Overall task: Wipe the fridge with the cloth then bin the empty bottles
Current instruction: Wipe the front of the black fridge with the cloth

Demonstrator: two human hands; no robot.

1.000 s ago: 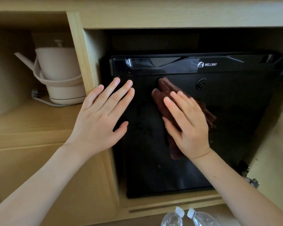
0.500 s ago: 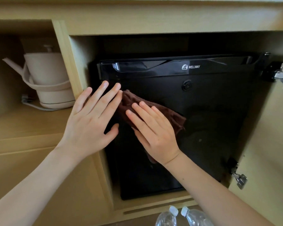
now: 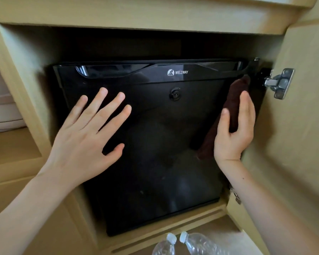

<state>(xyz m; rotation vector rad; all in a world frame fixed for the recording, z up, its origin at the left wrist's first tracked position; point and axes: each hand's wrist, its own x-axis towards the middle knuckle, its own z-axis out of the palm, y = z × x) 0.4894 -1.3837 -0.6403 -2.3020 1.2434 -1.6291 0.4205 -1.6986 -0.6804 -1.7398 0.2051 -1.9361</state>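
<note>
A black mini fridge (image 3: 155,162) with a closed glossy door sits inside a light wooden cabinet. My left hand (image 3: 85,138) lies flat with spread fingers on the left part of the door. My right hand (image 3: 232,133) grips a dark brown cloth (image 3: 234,100) against the door's right edge, thumb on one side and fingers on the other. Two clear plastic bottles with white caps, one (image 3: 164,245) beside the other (image 3: 201,243), lie on the floor just below the fridge at the bottom edge of the view.
The open cabinet door (image 3: 302,144) stands at the right, with a metal hinge (image 3: 280,83) near the cloth. A lock knob (image 3: 175,94) sits in the middle of the fridge door. A pale kettle (image 3: 0,111) stands on the shelf at the far left.
My right hand has swept the cloth from the left middle of the door across to its right edge. The view has shifted right. My left hand stays flat on the door.
</note>
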